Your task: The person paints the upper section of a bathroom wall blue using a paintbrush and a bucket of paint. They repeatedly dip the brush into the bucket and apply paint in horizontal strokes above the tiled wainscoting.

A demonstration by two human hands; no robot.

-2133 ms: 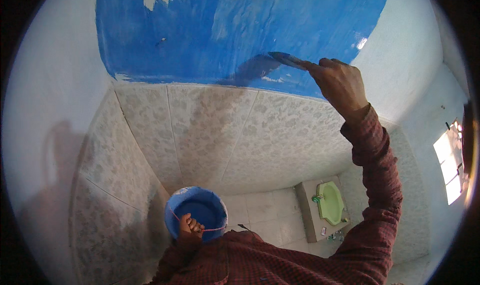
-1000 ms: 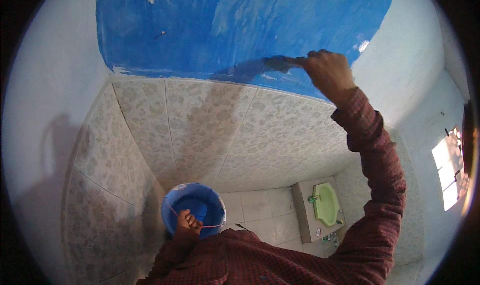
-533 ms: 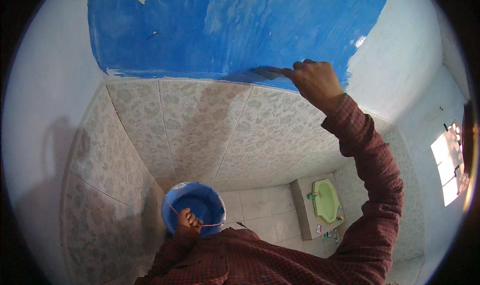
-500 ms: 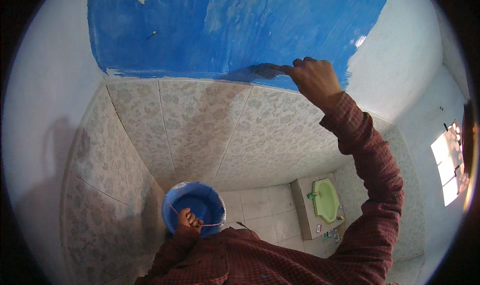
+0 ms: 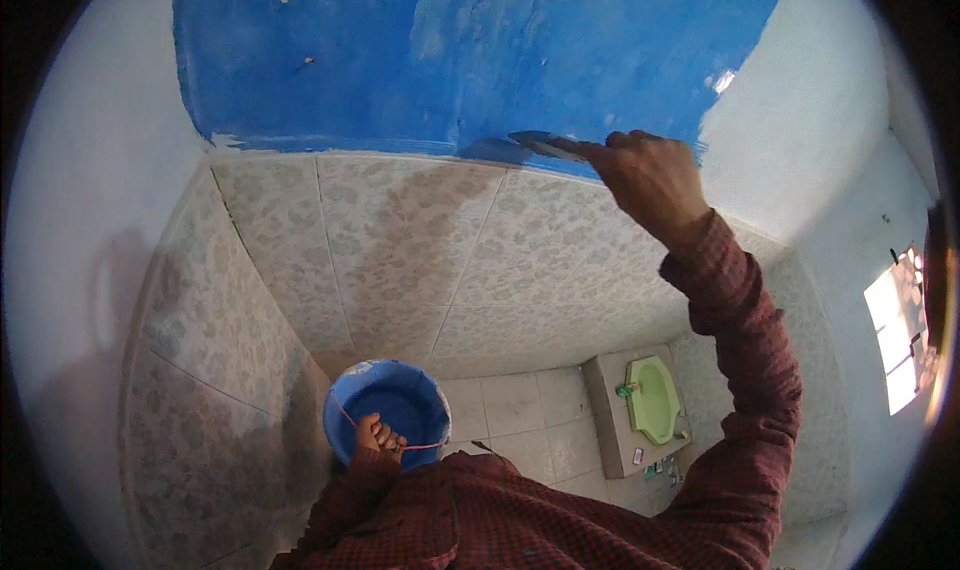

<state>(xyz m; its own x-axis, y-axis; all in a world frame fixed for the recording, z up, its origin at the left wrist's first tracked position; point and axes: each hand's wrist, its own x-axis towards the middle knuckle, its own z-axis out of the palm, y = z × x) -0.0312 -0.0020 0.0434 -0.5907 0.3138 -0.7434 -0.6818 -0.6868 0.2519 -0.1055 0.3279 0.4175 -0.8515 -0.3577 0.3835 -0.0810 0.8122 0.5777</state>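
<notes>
My right hand is closed around a paintbrush, whose dark bristles point left against the wall's blue paint. The brush is at the lower edge of the painted area, just above the tiles, and is turned nearly edge-on; the hand hides most of its handle. Lower down, my left hand is closed on the thin reddish handle of a blue bucket. That bucket hangs close to my body, with pale paint smears on its rim and blue inside.
Patterned tiles cover the lower walls, meeting at a corner on the left. Unpainted white wall borders the blue at right. A green washbasin is set in a ledge over the tiled floor. Bright window at far right.
My right hand has shifted slightly right and down with the paintbrush, and the brush has turned from its broad side to a narrower edge. My left hand and the bucket look unchanged.
</notes>
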